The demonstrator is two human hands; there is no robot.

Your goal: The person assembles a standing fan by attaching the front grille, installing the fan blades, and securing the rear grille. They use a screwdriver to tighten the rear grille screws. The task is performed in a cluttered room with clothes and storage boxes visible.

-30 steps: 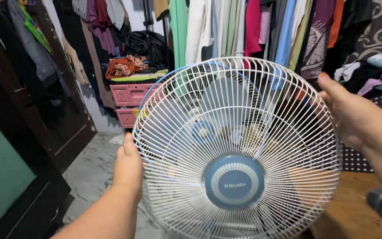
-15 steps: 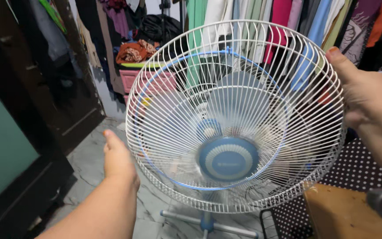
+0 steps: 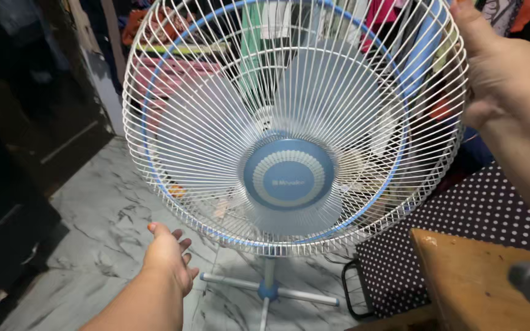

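Gripping fan grille, right hand

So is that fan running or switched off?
Off, it seems: the fan's pale blades show sharp and separate behind the white guard, not blurred.

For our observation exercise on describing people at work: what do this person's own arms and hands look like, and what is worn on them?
Both forearms are bare, with no sleeves, gloves, watch or rings visible. The left hand and the right hand have orange-tinted fingernails.
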